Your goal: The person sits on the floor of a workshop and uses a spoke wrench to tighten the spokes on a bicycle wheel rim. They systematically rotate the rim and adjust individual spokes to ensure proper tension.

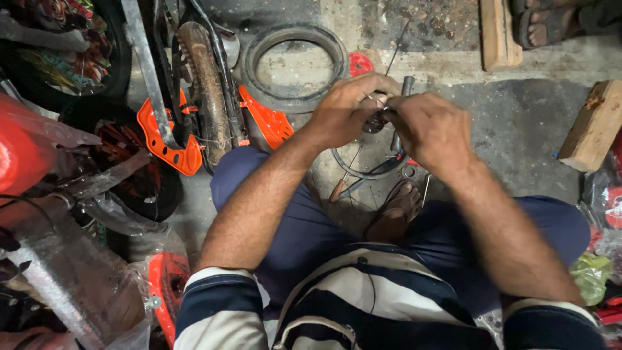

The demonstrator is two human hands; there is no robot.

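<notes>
I sit cross-legged on a concrete floor. My left hand (346,107) and my right hand (431,126) meet above a small spoked wheel (369,170) that lies between my legs. The left hand grips the dark hub (374,123) at the wheel's middle. My right hand is closed around a dark metal tool (400,107) whose handle sticks up past the knuckles. Thin spokes run out from under both hands. What the fingertips touch is hidden.
A small black tyre (295,65) lies on the floor ahead. Left of it stands a muddy wheel (206,91) with orange guards (170,146). Plastic-wrapped cycle parts (78,259) crowd the left. Wooden blocks (593,126) lie at right. Another person's sandalled foot (547,26) is top right.
</notes>
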